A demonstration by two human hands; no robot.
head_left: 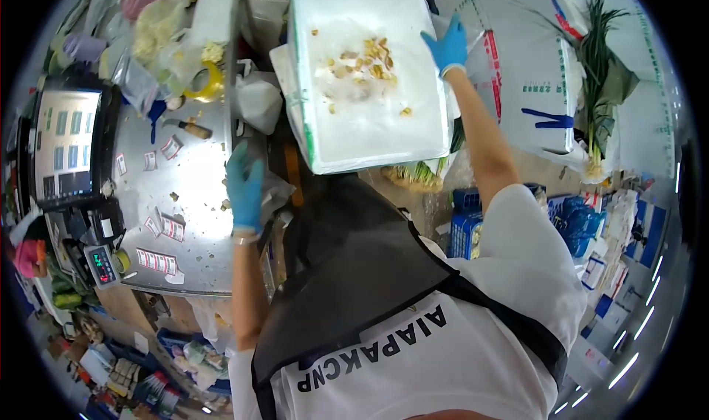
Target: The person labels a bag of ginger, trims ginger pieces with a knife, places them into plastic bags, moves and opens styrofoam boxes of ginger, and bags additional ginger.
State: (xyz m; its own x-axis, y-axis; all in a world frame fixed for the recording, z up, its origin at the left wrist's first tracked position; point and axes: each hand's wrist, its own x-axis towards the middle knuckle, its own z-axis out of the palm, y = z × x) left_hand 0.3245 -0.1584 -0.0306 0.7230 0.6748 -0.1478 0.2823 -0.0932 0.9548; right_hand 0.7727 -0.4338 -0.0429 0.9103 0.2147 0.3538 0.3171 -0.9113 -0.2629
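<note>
In front of the apron [347, 257], I find the white foam box [377, 136] containing yellow-brown scraps [377, 71]. My right grip [448, 49] is at its right rim, closure undeterminable; my left grip [244, 190], loosely extended, is by the desk [199, 224] edge.

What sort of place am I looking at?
Probably a produce packing or sales area: a bundle of long green stalks at the right, printed labels scattered on a metal counter, and a large white foam box.

1 head-worn wide-angle view, close in, facing forward and steeply down. Wearer's apron [347, 265] at 6 o'clock, white box [384, 136] at 12, screen [66, 143] at 9.
</note>
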